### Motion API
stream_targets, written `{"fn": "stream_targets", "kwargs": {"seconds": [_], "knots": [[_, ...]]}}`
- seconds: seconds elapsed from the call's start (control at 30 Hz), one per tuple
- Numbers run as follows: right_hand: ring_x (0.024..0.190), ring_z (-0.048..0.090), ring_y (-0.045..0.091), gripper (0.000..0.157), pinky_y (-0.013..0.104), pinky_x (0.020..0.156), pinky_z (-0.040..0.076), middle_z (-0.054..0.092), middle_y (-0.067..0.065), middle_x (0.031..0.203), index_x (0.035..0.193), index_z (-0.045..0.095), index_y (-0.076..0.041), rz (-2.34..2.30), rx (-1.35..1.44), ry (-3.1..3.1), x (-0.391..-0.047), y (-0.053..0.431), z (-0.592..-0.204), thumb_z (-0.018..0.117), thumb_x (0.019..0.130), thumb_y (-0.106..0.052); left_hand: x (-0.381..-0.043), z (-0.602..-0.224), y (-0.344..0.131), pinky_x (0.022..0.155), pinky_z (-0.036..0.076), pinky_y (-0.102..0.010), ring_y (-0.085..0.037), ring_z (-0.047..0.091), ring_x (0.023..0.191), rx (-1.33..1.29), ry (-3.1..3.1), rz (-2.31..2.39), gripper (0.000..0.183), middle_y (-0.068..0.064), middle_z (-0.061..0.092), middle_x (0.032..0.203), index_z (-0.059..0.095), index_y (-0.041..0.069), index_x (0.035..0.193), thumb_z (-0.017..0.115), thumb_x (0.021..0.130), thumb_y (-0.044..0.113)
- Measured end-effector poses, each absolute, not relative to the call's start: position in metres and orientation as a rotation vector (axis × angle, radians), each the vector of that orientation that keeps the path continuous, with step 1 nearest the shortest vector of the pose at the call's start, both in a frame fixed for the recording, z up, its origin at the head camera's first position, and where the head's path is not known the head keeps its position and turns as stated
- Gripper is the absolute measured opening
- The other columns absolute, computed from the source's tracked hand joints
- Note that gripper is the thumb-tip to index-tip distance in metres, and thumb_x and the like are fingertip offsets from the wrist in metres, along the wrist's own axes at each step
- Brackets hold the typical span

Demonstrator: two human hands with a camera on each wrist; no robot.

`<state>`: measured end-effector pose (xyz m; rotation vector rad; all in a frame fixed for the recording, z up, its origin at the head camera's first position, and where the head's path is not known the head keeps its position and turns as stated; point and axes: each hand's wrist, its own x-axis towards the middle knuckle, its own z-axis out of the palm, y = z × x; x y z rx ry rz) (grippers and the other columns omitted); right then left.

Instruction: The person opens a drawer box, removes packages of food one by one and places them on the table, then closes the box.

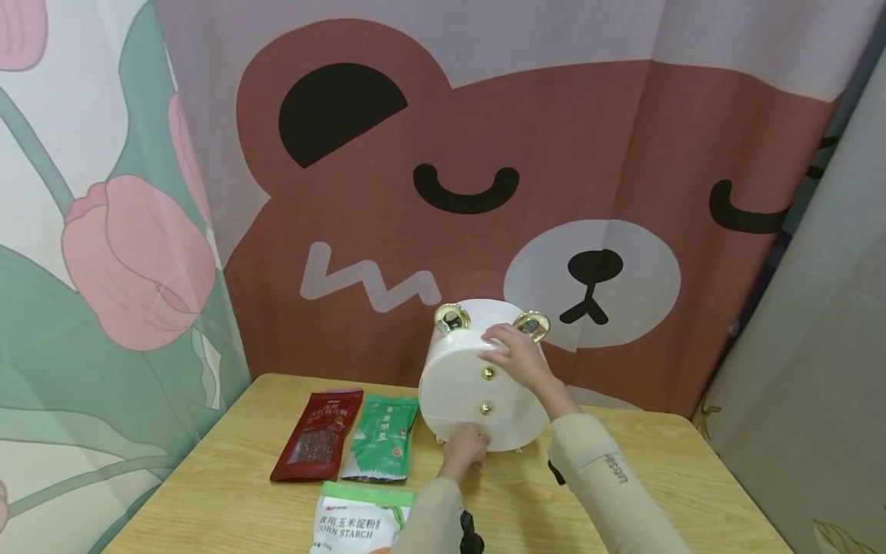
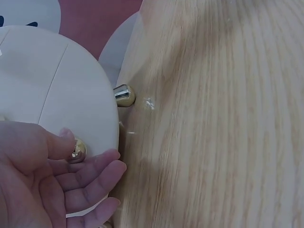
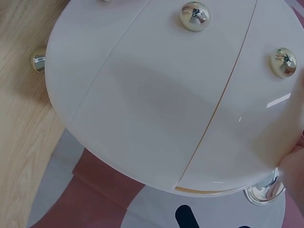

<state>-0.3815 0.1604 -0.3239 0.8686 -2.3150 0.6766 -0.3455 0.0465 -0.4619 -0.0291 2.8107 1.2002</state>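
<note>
A white round drawer box (image 1: 484,396), shaped like an alarm clock, stands upright on the table with gold knobs down its front. My left hand (image 1: 465,448) is at its lowest part. In the left wrist view, the thumb and forefinger pinch the bottom gold knob (image 2: 79,151), and the other fingers lie near the box's lower rim. Over the top front rests my right hand (image 1: 519,358), its fingers extended between the two gold bells (image 1: 453,318). Only part of that hand shows in the right wrist view, beside the top knob (image 3: 283,62).
To the left of the box lie a dark red pouch (image 1: 318,435) and a green packet (image 1: 382,438). A corn starch bag (image 1: 360,519) lies nearer the front. The wooden table (image 1: 637,477) backs onto a curtain (image 1: 554,138) with a bear print.
</note>
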Motion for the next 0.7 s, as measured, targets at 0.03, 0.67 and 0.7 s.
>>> {"fn": "stream_targets", "kwargs": {"seconds": [0.03, 0.67, 0.7], "knots": [[0.099, 0.055, 0.028, 0.026, 0.04, 0.086, 0.041, 0.059, 0.011, 0.105, 0.097, 0.063, -0.004, 0.678, 0.87, -2.313, -0.382, 0.16, -0.324, 0.07, 0.077, -0.02, -0.345, -0.461, 0.046, 0.06, 0.041, -0.035, -0.022, 0.059, 0.046, -0.026, 2.818, 1.193, 0.029, -0.007, 0.057, 0.053, 0.053, 0.008, 0.063, 0.056, 0.088, 0.022], [0.109, 0.048, 0.031, 0.027, 0.042, 0.094, 0.033, 0.058, 0.016, 0.112, 0.1, 0.062, 0.003, 0.763, 0.788, -2.081, -0.39, 0.166, -0.333, 0.067, 0.078, -0.012, -0.339, -0.459, 0.038, 0.052, 0.041, -0.031, -0.027, 0.057, 0.045, 0.152, 2.914, 1.179, 0.031, -0.011, 0.058, 0.053, 0.053, 0.009, 0.061, 0.058, 0.086, 0.028], [0.109, 0.048, 0.031, 0.025, 0.042, 0.094, 0.032, 0.058, 0.016, 0.111, 0.1, 0.063, 0.003, 0.772, 0.782, -2.054, -0.39, 0.167, -0.334, 0.067, 0.078, -0.01, -0.339, -0.459, 0.038, 0.049, 0.04, -0.03, -0.026, 0.057, 0.044, 0.183, 2.918, 1.168, 0.029, -0.009, 0.057, 0.053, 0.055, 0.009, 0.063, 0.058, 0.086, 0.026]]}}
